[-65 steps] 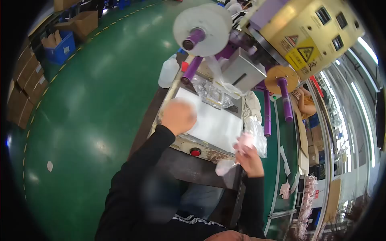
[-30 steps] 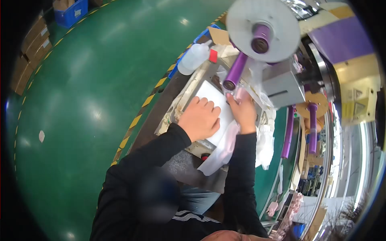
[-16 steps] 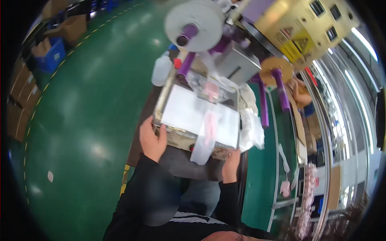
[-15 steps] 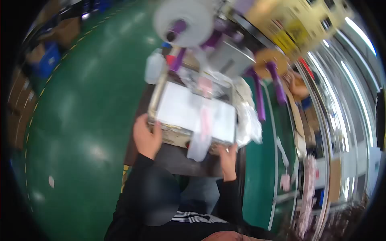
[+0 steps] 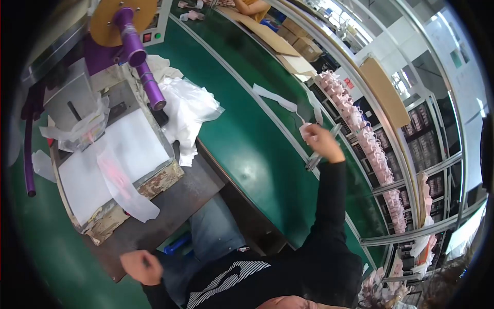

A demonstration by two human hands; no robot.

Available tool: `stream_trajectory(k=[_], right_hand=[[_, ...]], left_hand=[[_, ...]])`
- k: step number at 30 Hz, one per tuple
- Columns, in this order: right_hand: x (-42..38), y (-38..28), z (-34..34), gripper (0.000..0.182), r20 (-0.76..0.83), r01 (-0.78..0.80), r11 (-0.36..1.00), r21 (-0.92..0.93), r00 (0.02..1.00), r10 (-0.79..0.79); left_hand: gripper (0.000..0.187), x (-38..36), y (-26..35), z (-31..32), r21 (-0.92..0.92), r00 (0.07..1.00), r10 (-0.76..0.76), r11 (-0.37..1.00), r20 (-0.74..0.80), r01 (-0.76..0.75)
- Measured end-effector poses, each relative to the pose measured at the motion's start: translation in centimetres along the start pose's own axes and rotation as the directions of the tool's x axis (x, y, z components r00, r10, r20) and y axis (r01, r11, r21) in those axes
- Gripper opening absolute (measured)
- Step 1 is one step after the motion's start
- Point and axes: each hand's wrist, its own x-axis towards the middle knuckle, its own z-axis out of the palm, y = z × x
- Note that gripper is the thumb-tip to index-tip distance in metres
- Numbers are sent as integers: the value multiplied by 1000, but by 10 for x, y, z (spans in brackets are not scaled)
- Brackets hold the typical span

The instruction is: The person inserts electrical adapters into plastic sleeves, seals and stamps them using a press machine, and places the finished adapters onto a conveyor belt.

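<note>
On the far side of the green conveyor belt, my right hand [image 5: 325, 144] has its fingers closed on a small pink piece [image 5: 305, 131]. A thin cord joins this piece to a white strip [image 5: 275, 97] lying on the belt. My left hand [image 5: 142, 267] hangs near the front edge of the dark table, loosely curled with a gap at the thumb and nothing visible in it. Farther from that hand is a machine bed [image 5: 149, 188] with a white pad [image 5: 139, 139] on top. Across the pad lies a clear plastic sleeve with pink inside [image 5: 117, 177], its end overhanging the front.
White plastic bags [image 5: 188, 105] are heaped right of the machine bed. Purple rollers [image 5: 149, 82] jut out above it. A metal bar [image 5: 321, 149] stands beside my right hand. Beyond the belt hangs a long row of pink pieces [image 5: 373, 147]. Another person's arm [image 5: 252, 6] shows at the top.
Both hands have left the front corners of the machine bed. The right has reached over the belt to the pink piece; the left has dropped back toward my body. My view has turned right.
</note>
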Motion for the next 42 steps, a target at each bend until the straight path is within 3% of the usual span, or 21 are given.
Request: stream_trajectory(k=[4,10,13,14,15,17,20,21,22,25,27,29,30,31,32,33,36,38,39,41,42], right_hand=[[41,203,15,68,-46,25,980,-196,998,-35],[81,178,31,81,121,-148,923,-355,972,202],[105,207,35,69,180,-182,953,243,974,140],[107,197,32,69,176,-171,955,242,976,130],[108,184,30,63,96,-188,743,642,981,166],[107,150,31,51,36,-21,-54,998,953,300],[95,104,22,43,-85,109,-106,988,974,209],[89,89,11,40,-160,184,-131,974,971,176],[82,66,0,40,-188,209,-123,970,968,167],[48,-5,-15,56,-570,366,764,531,821,3],[28,-51,-23,60,-588,484,738,470,795,-146],[22,-108,-14,69,-570,698,599,392,695,-437],[21,-142,-2,69,-552,730,539,419,677,-488],[17,-175,13,73,-372,612,376,696,755,-541],[19,-207,34,77,-160,380,232,896,761,-629],[25,-236,62,75,-37,242,213,947,739,-673],[52,-316,146,71,367,-113,395,911,657,-658],[75,-370,187,67,488,-215,463,860,612,-622],[91,-391,209,65,425,-18,560,828,672,-606],[111,-434,243,64,346,181,640,747,717,-606],[116,-456,258,61,80,511,653,559,750,-656]], left_hand=[[13,39,78,6,-227,941,295,940,168,-254],[14,80,82,10,-219,913,344,929,219,-298],[13,120,68,7,-106,905,384,923,184,-370],[13,139,62,9,-20,914,384,923,132,-385],[12,155,50,11,42,944,311,947,110,-317],[17,192,7,21,67,996,87,994,16,-88],[27,260,-29,42,172,941,-334,925,-52,338],[27,270,-41,48,157,941,-332,928,-74,339],[26,280,-56,59,218,932,-363,908,-18,358],[24,302,-81,88,271,923,-379,897,69,348],[24,300,-99,100,314,905,-399,887,148,339],[21,285,-124,114,-15,943,-326,945,66,327],[19,281,-116,120,-238,967,-225,952,-121,192],[14,275,-114,119,-374,960,-264,903,-94,212],[9,267,-110,122,-489,944,-204,871,-258,54],[9,265,-99,112,-478,944,-132,878,-301,-30],[10,229,-66,65,-518,952,-221,852,-212,82],[26,206,-53,27,-572,978,-116,820,-174,-5],[26,193,-45,13,-566,973,-125,825,-193,-6],[42,169,-29,-13,-981,983,-184,191,-3,32],[42,158,-25,-25,-981,982,-191,192,-10,27]])
